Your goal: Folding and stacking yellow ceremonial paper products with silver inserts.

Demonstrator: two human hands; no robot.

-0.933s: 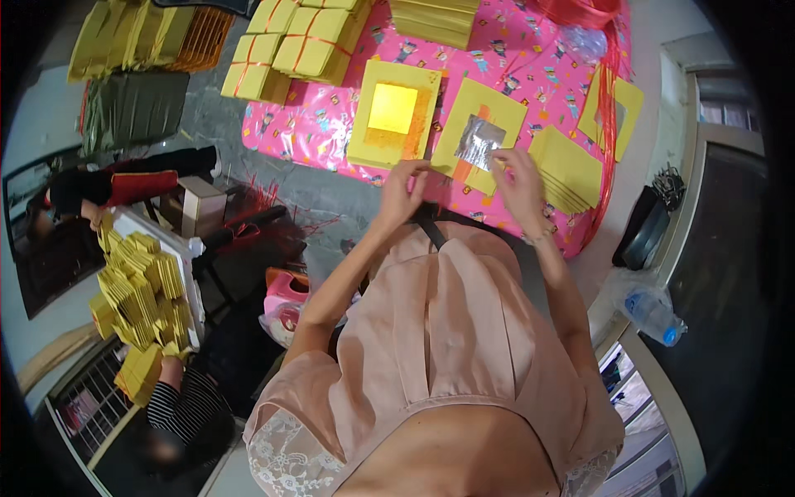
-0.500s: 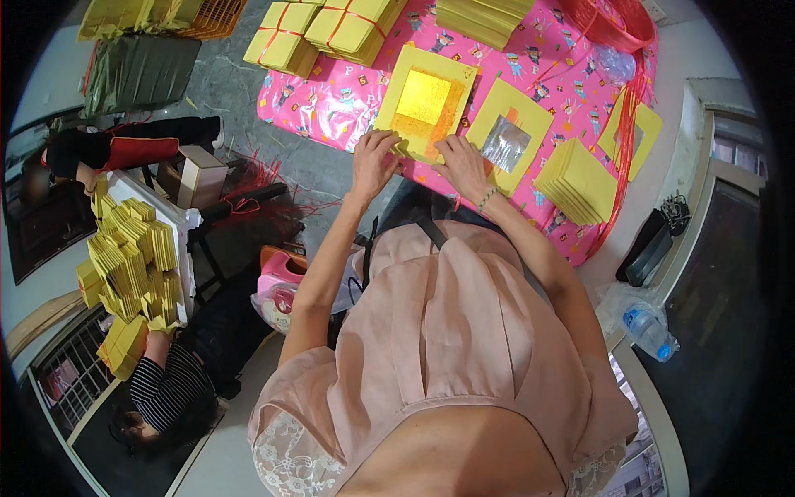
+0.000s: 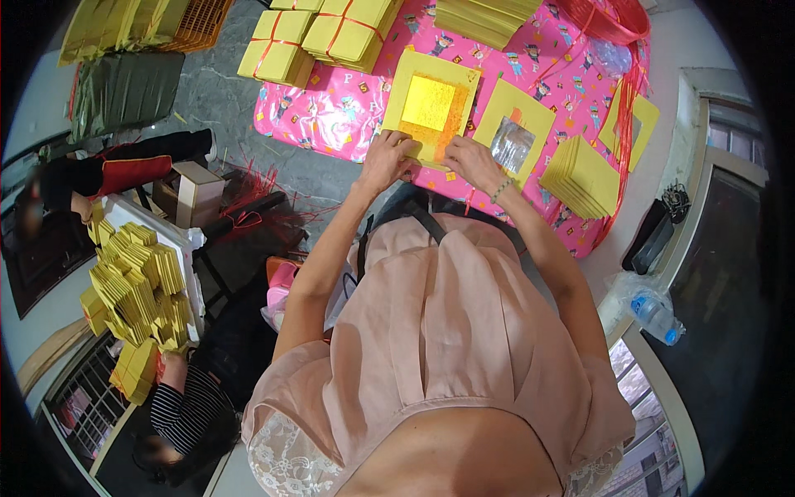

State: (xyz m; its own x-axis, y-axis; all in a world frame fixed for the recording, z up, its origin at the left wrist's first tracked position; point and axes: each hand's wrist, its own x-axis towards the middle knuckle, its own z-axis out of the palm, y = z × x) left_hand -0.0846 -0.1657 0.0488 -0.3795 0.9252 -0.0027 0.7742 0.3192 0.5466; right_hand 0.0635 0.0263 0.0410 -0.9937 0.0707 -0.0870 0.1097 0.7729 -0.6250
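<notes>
A yellow paper sheet (image 3: 429,112), with a shiny gold square in an orange-red printed patch, lies before me on the pink patterned tablecloth (image 3: 319,108). My left hand (image 3: 387,159) is curled over its near left corner. At the near right corner, my right hand (image 3: 474,161), with a bead bracelet at the wrist, pinches the edge. The fingertips are partly hidden, and how many sheets lie between them I cannot tell. Just right of my right hand lies another yellow sheet with a silver foil square (image 3: 513,142).
A fanned stack of yellow paper (image 3: 580,178) and one more yellow sheet (image 3: 633,124) lie to the right. Bundles tied with red string (image 3: 348,33) stand at the far left. Red plastic strapping (image 3: 625,157) hangs rightward. Two people work by a paper-laden side table (image 3: 195,273) at left.
The whole view has shifted slightly. Both hands stay at the sheet's near corners; the left fingers have curled further over the edge, and the right fingers have drawn in closer together.
</notes>
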